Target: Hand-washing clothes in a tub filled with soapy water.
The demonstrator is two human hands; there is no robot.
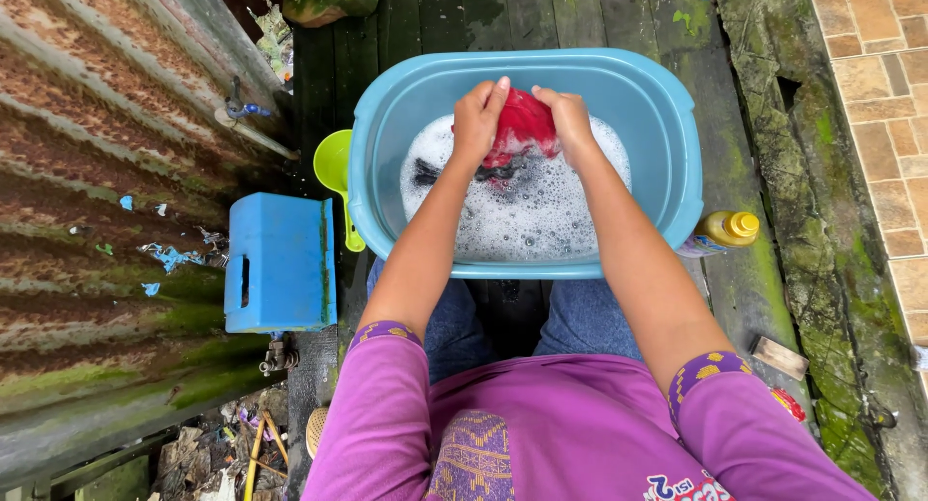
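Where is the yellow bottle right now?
In the head view, the yellow bottle lies on the wooden boards on the person's right, touching or nearly touching the blue basin's outer rim.

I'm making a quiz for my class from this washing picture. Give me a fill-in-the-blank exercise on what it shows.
1. Both hands, the left hand and the right hand, grip a ____ cloth.
2. The cloth is held over a light blue basin of ____ water.
3. The bottle lying to the right of the basin has a ____ cap.
4. To the left of the basin stands a blue plastic ____.

Missing words: red; soapy; yellow; box
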